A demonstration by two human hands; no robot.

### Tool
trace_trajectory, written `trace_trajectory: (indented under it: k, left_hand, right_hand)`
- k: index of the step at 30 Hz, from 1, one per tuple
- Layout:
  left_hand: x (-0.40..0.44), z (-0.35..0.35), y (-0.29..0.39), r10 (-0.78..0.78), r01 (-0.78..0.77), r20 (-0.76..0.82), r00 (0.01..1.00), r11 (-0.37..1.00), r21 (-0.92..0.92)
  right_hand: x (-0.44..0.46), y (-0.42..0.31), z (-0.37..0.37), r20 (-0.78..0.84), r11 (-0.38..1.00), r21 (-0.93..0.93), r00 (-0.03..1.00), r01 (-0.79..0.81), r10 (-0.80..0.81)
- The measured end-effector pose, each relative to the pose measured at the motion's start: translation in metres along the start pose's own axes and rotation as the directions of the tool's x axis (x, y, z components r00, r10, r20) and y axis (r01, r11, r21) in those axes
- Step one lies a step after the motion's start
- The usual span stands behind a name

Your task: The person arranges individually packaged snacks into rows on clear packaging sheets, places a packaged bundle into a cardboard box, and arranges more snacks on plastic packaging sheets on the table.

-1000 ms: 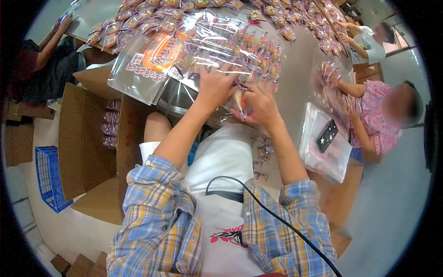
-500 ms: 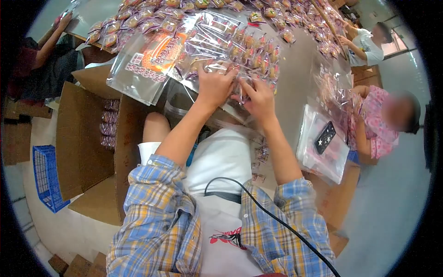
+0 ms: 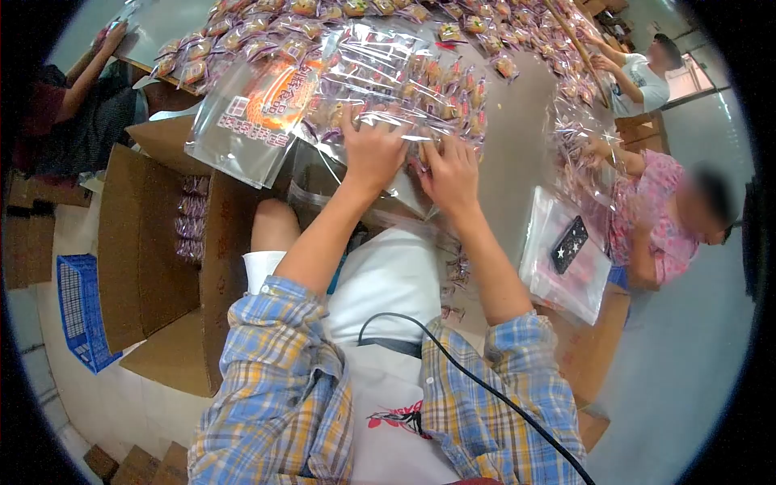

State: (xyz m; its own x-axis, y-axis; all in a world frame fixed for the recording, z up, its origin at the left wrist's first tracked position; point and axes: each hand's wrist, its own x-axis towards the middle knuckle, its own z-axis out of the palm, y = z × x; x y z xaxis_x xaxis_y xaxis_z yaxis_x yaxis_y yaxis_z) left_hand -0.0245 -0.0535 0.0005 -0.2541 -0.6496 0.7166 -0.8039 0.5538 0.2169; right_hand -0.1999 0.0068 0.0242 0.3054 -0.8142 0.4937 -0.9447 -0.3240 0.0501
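A bright window glows upper right; the floor is pale.

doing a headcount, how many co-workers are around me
3: one person in dark red at far left, one in pink at right, one in white at upper right. Others may be hidden.

The left hand lies on the near side of a clear bag filled with rows of small wrapped packets; the right hand, fingers bent, is just beside it at the bag's near edge. To the left lie flat clear bags with orange print. Loose packets cover the far part of the table. On the right, a dark, star-patterned object rests on stacked clear plastic. At near left, an open cardboard box holds more packets, and a blue crate stands left of it. A person in pink sits at the right
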Motion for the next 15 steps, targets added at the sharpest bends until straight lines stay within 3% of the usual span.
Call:
trace_trajectory:
  k: [6, 9, 10, 15]
  left_hand:
    - [0.007, -0.011, 0.005, 0.016, -0.016, 0.018, 1.0, 0.999, 0.032]
    - [0.006, -0.004, 0.004, 0.034, -0.033, -0.018, 0.999, 0.998, 0.045]
    - [0.004, -0.003, 0.004, 0.025, -0.026, 0.006, 1.0, 0.997, 0.066]
    - [0.003, -0.002, 0.002, 0.031, -0.036, 0.052, 0.998, 0.994, 0.102]
  right_hand:
    - [0.01, -0.008, 0.002, -0.011, 0.996, -0.069, 0.998, -0.055, 0.054]
    - [0.021, -0.017, 0.003, 0.126, 0.979, -0.166, 0.982, -0.116, 0.138]
    - [0.029, -0.023, 0.0, 0.227, 0.964, -0.176, 0.945, -0.198, 0.235]
    - [0.033, -0.019, 0.008, 0.07, 0.982, -0.133, 0.987, -0.133, 0.143]
